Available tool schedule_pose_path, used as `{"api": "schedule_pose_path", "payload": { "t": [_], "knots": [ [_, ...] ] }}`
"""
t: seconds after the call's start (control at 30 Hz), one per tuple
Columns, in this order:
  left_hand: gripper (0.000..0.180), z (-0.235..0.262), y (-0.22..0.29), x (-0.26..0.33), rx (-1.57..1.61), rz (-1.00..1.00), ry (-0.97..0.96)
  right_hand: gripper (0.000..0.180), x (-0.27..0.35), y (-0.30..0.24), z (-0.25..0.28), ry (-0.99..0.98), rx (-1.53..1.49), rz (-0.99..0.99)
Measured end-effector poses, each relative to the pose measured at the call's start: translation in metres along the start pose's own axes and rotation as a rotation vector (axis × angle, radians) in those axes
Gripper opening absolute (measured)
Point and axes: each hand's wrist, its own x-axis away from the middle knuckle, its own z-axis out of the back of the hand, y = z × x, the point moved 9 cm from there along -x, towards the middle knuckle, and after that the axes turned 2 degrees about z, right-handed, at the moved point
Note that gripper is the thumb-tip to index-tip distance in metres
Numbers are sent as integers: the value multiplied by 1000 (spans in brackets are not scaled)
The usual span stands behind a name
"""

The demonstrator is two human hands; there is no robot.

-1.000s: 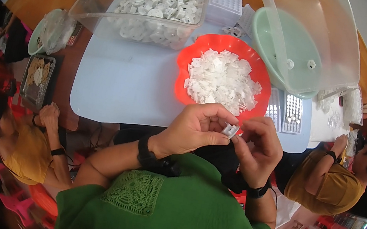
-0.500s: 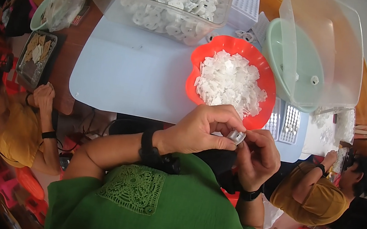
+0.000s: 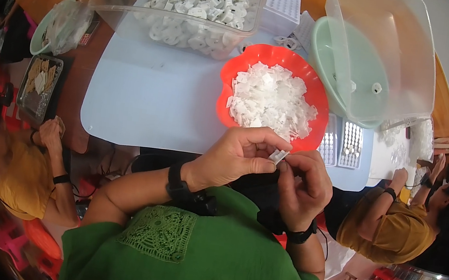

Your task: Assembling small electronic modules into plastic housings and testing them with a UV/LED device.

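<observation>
My left hand (image 3: 236, 156) pinches a small white plastic part (image 3: 278, 156) between thumb and forefinger, near the front rim of a red scalloped bowl (image 3: 320, 99). Closed against the part's right side are the thumb and forefinger of my right hand (image 3: 304, 185); its other fingers curl inward. Thin, translucent white plastic pieces (image 3: 272, 98) fill the bowl in a heap. Behind it to the left, a clear plastic bin (image 3: 177, 23) holds many round white parts (image 3: 211, 2), some with dark slots.
A pale green basin (image 3: 354, 61) and an upright clear bin (image 3: 410, 62) stand at the right. Trays of round silvery pieces (image 3: 352, 142) lie beside the bowl. White gridded trays (image 3: 282, 3) are stacked behind. Co-workers sit left (image 3: 22, 170) and right (image 3: 388, 232) of the blue board (image 3: 139, 95).
The white part has turned between my fingers, its dark slot no longer facing up. My view has shifted slightly. The co-worker on the right has raised a hand.
</observation>
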Motion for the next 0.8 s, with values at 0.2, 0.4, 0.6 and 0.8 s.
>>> {"api": "schedule_pose_path", "payload": {
  "t": [0.2,0.4,0.6,0.8],
  "knots": [
    [36,0,-1,0,-40,-34,3,17,-2,-1,-1,-69,3,-31],
    [33,-1,2,-3,-157,-75,39,12,-1,6,0,-89,-12,-105],
    [33,-7,6,-7,-186,-62,48,12,-3,9,4,-115,-61,-109],
    [30,-15,8,-10,-281,-106,-26,13,0,10,12,-50,-26,-106]
  ]
}}
